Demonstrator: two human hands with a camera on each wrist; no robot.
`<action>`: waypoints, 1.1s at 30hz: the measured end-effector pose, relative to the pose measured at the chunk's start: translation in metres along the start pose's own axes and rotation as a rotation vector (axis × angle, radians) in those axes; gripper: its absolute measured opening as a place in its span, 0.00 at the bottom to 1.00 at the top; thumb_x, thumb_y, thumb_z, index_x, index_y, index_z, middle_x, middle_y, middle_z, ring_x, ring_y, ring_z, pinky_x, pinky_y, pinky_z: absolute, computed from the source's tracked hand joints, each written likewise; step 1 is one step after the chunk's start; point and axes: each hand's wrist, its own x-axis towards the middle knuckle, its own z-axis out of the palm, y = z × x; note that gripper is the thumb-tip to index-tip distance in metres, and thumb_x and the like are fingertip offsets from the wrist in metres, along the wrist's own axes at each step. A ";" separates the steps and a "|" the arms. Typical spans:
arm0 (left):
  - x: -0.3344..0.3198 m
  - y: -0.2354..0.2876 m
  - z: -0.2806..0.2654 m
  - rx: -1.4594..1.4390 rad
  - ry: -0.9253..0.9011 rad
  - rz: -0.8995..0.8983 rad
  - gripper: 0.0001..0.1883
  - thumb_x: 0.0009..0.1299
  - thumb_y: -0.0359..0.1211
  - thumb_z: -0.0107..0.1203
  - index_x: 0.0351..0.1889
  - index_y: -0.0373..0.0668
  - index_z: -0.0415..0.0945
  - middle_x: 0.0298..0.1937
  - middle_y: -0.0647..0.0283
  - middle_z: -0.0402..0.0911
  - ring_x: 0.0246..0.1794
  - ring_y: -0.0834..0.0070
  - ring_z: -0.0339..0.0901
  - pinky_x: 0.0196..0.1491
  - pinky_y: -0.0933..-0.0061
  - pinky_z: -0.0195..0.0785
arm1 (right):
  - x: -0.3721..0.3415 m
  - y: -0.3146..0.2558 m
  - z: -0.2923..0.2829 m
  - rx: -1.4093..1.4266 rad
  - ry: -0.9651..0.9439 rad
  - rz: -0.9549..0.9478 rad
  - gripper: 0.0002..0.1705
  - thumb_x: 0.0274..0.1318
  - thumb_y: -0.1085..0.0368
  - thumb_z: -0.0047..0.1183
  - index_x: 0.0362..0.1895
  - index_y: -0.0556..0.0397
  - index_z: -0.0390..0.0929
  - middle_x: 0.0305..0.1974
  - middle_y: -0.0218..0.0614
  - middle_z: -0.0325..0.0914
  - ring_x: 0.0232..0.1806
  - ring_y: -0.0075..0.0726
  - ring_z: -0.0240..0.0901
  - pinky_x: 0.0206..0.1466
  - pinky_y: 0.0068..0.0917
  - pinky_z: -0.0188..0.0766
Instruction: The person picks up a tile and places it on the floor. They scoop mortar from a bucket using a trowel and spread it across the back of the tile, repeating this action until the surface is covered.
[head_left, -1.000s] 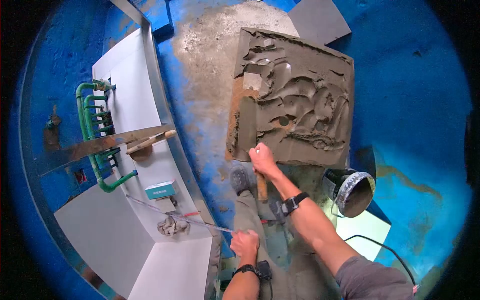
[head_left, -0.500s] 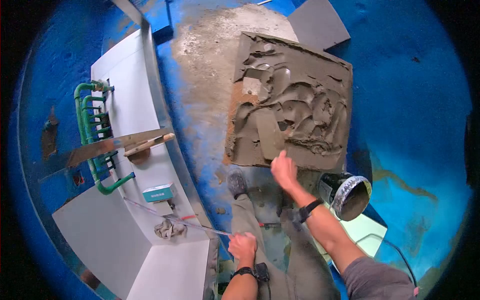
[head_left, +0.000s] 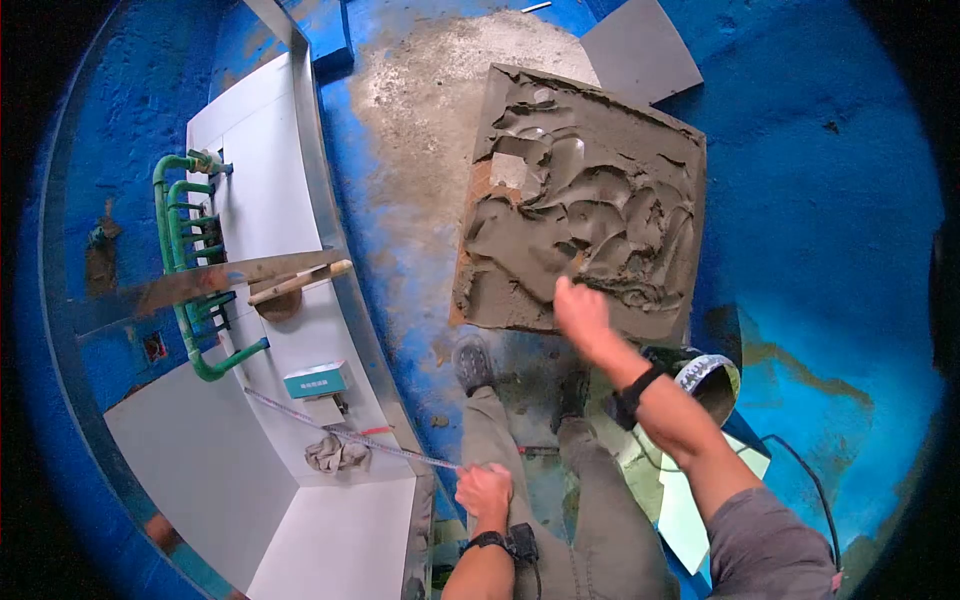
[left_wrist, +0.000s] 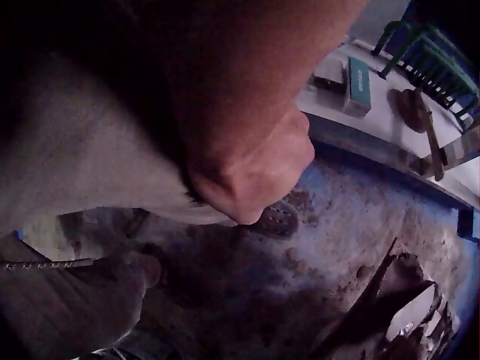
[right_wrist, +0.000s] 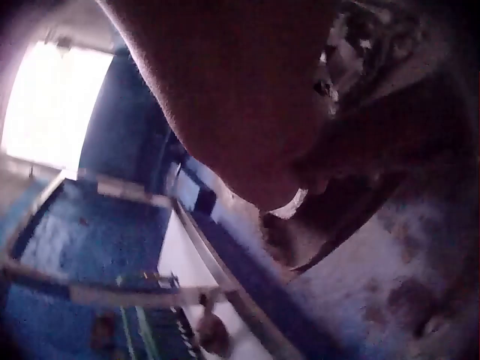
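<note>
Thickly ridged grey mortar [head_left: 610,190]

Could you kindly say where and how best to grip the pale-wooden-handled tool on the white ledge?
Probably by the outer end of the pale wooden handle, from the floor side: that straight, narrow bar points toward the ledge's metal edge; the rounded brown part sits farther in.

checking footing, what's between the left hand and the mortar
In the head view, the left leg and shoe lie between the left hand and the mortar.
</note>
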 end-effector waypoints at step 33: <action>-0.018 0.007 0.031 0.114 0.153 0.099 0.24 0.66 0.47 0.55 0.46 0.35 0.83 0.51 0.47 0.82 0.46 0.47 0.84 0.49 0.48 0.76 | -0.121 -0.022 0.079 1.023 -0.016 0.433 0.18 0.61 0.58 0.55 0.36 0.63 0.70 0.30 0.61 0.79 0.36 0.69 0.81 0.41 0.57 0.76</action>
